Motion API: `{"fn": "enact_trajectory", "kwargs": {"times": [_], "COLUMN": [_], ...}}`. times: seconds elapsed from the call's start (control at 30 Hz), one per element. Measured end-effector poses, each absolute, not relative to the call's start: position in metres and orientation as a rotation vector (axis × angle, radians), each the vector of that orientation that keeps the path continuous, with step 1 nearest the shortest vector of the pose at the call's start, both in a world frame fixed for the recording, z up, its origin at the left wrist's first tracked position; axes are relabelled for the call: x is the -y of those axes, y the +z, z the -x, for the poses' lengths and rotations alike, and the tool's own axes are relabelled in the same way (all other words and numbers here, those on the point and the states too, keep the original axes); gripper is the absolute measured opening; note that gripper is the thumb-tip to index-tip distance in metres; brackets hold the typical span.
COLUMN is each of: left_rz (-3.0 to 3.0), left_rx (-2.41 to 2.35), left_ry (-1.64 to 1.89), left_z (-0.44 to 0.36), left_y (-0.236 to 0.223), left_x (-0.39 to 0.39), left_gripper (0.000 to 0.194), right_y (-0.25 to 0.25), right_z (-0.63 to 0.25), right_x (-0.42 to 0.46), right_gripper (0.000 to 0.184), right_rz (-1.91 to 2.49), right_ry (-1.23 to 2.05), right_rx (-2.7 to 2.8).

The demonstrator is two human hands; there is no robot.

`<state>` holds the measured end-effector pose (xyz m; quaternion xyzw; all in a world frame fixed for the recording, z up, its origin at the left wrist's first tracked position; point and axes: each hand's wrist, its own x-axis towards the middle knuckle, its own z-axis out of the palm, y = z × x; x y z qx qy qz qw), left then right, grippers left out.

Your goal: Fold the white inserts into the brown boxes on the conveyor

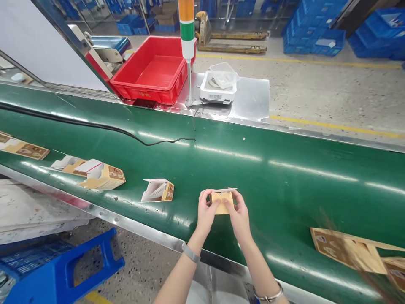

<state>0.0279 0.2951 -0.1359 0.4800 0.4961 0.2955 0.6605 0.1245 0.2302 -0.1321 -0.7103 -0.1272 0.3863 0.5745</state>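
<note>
Carton in hand: I have a small carton [222,210] between my two hands, just above or on the green belt [284,198]; I cannot tell whether its base touches.
Left hand: my left hand [206,214] is clamped on the carton's left side, fingers behind and thumb on the yellow front panel.
Right hand: my right hand [240,216] grips the other side the same way, the two thumbs close together near the top.
Flap: a pale flap [226,190] sticks out along the far upper edge, seen almost edge-on; it could crease or catch if I pushed it down out of line.
Front panel: both thumbs bear on thin card, so too hard a press might buckle it or split a fold.
Open carton: the nearest one [169,192] lies to my left, well apart, flaps spread; a careless elbow or sleeve could knock it.
Flattened cartons: those at my right [363,253] overlap near the belt's edge, so pulling one might drag another along.
Blurred strands: something brown [335,236] crosses in front of them, too smeared to name.
Cable: the black cable [120,130] lies across the belt beyond the cartons and could snag one that slid there.
</note>
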Motion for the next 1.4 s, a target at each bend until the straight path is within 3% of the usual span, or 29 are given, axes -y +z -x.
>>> {"fn": "enact_trajectory", "kwargs": {"times": [0.2,0.3,0.4,0.5,0.57,0.6,0.73,0.8,0.9,1.2,1.4], "left_rz": [-1.205,-1.205,-1.34,-1.6,-1.568,-1.536,-1.414,-1.386,-1.426,-1.641,-1.533], "left_rx": [-1.18,-1.139,-1.029,-1.195,-1.464,-1.535,-1.396,-1.233,-1.148,-1.119,-1.24], "left_ry": [0.647,0.632,0.666,0.983,1.288,1.344,1.146,1.025,0.993,0.883,0.884], "left_z": [-0.049,-0.053,-0.025,0.035,0.079,0.097,0.125,0.118,0.1,0.079,0.057], "left_y": [-0.134,-0.129,-0.117,-0.103,-0.099,-0.099,-0.111,-0.123,-0.138,-0.138,-0.127], "left_x": [-0.289,-0.282,-0.272,-0.272,-0.281,-0.289,-0.314,-0.315,-0.307,-0.308,-0.304], "left_gripper": [0.019,0.03,0.056,0.041,0.031,0.032,0.034,0.036,0.04,0.029,0.027], "right_y": [-0.141,-0.136,-0.119,-0.101,-0.097,-0.098,-0.118,-0.13,-0.141,-0.14,-0.122], "right_z": [-0.133,-0.137,-0.132,-0.111,-0.09,-0.079,-0.041,-0.031,-0.029,-0.06,-0.066], "right_x": [-0.232,-0.222,-0.199,-0.179,-0.181,-0.187,-0.232,-0.25,-0.258,-0.246,-0.257], "right_gripper": [0.041,0.046,0.055,0.037,0.022,0.023,0.054,0.068,0.073,0.041,0.035], "right_rz": [1.706,1.755,1.85,1.813,1.715,1.675,1.57,1.517,1.499,1.759,1.816], "right_ry": [0.834,0.799,0.518,0.203,0.288,0.402,0.766,0.78,0.73,0.57,0.604], "right_rx": [0.33,0.337,0.422,0.667,0.855,0.933,1.091,1.142,1.18,1.266,1.023]}}
